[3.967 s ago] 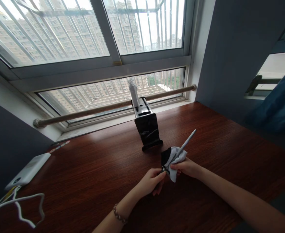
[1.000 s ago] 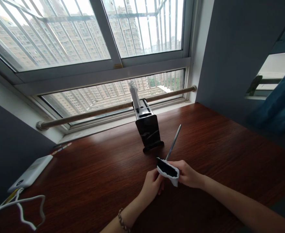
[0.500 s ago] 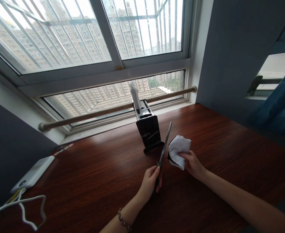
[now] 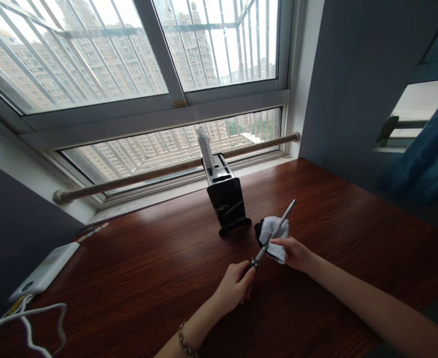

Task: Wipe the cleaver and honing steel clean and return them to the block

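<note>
My left hand (image 4: 236, 286) is closed round the black handle of a sharpening steel (image 4: 284, 217), a long grey rod tilted up to the right. A white cloth (image 4: 279, 254) with black edging lies behind the rod, held in my right hand (image 4: 295, 252). The right thumb and fingers pinch the cloth close to the rod, which crosses in front of it. Whether the fingers press on the rod itself I cannot tell. Beyond both hands stands a black knife block (image 4: 226, 201) with slots on top and a white wrapped item (image 4: 205, 149) sticking up from it.
A white power bank (image 4: 45, 268) with white cables (image 4: 27, 318) sits at the left of the brown wooden table (image 4: 148, 278). At the back, a pipe (image 4: 159, 171) runs across the barred window. A blue curtain (image 4: 424, 154) hangs at the right.
The sharpening steel has swung to the right and now lies across the cloth; before, it stood apart, left of it. My left hand has moved slightly down.
</note>
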### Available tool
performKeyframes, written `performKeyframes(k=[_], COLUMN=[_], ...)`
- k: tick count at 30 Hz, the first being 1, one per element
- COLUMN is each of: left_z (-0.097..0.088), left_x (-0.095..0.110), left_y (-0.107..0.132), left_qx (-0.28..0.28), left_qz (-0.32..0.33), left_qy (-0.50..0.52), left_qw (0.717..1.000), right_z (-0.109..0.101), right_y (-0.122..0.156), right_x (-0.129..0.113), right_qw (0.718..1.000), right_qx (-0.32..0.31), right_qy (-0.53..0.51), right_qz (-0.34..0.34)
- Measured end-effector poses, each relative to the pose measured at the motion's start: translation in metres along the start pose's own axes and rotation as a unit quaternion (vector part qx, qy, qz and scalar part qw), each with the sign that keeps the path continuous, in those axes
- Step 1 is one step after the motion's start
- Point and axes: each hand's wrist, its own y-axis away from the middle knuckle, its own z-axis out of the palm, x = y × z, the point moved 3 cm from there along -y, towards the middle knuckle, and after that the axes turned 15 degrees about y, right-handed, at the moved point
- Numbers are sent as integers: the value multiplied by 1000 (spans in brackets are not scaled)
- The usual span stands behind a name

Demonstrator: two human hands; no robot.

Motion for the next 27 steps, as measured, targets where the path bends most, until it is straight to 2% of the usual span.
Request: performKeyframes(k=[9,13,18,22,25,27], left_z=[0,0,-1,-2,-3,-4], left_x=[4,4,1,-4,-8,-10], left_y=[1,1,0,-3,-5,-5], left_qx=[-23,-30,-25,-16,-8,-6], left_qz=[-9,-6,-35,-47,-49,-50], left_qy=[-7,-31,13,47,69,75], left_qw=[1000,999,999,998,996,996], right_z=[-38,-57,-96,-115,-105,-87], right_y=[-1,5,14,12,4,0], right_x=[-59,-86,-115,-112,-95,-84], right_qw=[982,954,919,908,919,938], right_qx=[124,195,247,323,341,309], right_qy=[-60,-121,-177,-156,-114,-85], right_qz=[-127,-192,-250,-218,-164,-134])
